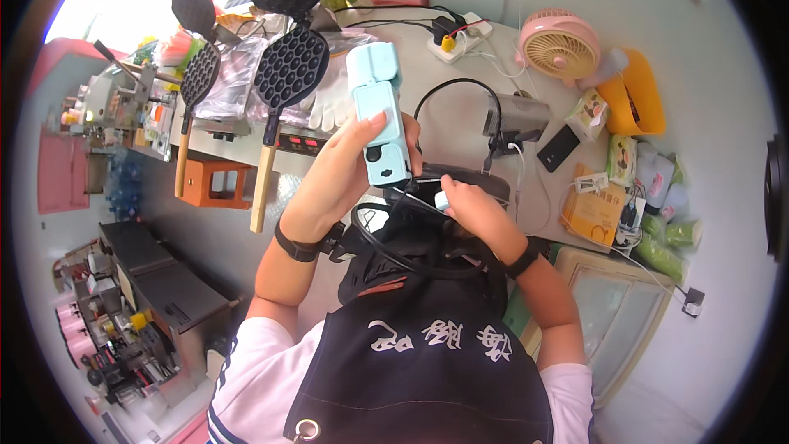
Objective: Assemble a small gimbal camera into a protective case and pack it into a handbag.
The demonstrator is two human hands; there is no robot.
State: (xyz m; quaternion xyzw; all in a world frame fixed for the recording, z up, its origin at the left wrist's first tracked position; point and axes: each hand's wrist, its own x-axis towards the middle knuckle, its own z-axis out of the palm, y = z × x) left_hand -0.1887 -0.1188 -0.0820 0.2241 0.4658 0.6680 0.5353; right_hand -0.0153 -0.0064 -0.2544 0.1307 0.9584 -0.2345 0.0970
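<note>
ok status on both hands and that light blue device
Left hand gripping light blue device. Right hand at small pale piece, grip unclear. Black cable arched just beyond.

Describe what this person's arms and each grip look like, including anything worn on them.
The left grip and right grip are ungloved hands. The left wristband and right wristband are black. The left sleeve and right sleeve are short and white; dark stripes edge the left one.

The light-blue handheld device at centre looks smooth plastic. Upper left, the larger bubble-waffle iron is dimpled dark metal with a wooden handle. Lower centre, the apron is matt cloth; upper right, the fan smooth plastic.
</note>
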